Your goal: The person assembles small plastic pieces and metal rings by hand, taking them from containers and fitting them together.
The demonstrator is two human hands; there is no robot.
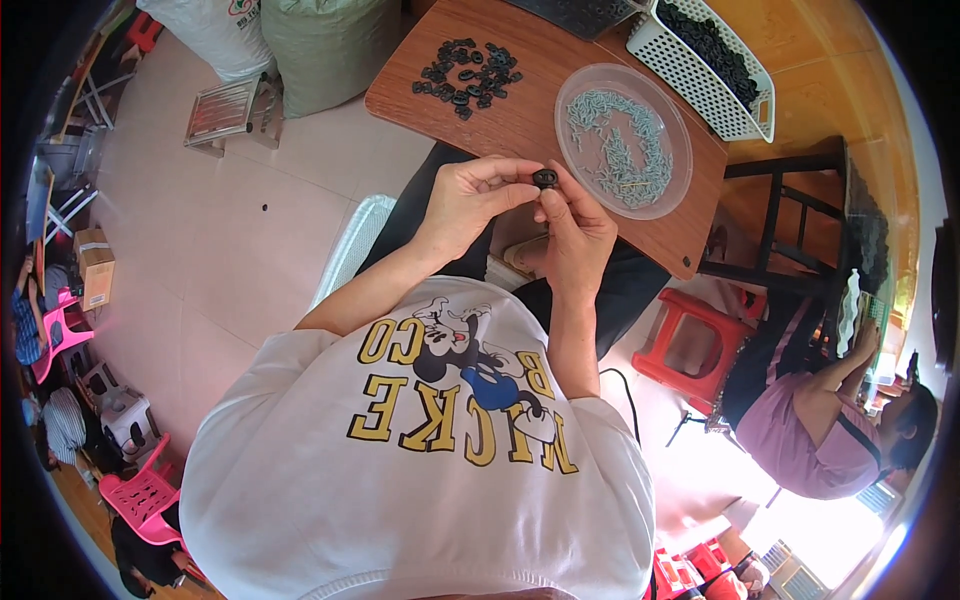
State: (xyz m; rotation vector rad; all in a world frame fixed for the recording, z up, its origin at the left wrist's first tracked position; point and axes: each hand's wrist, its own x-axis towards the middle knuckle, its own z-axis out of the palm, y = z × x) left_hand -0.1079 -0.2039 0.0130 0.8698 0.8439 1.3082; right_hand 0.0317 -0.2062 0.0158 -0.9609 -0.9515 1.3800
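Just off the near edge of the brown table [540,70], my left hand [472,202] and my right hand [577,228] meet at a small black part [545,178]. Both hands are closed, pinching it between thumbs and fingers from either side. Its exact kind is too small to tell. Beyond my left hand, a loose group of similar-looking small black pieces [487,82] lies on the tabletop. Close by my right hand stands a round clear plastic tray [677,185], with many small grey-blue screw-like pieces [650,150] spread inside.
A white perforated basket [672,62] of black parts sits at the table's far right, beside a dark bin [570,14]. Full sacks [330,60] and a metal step stool [222,112] are at far left. A red stool [690,345] and a seated co-worker [810,440] are to the right.
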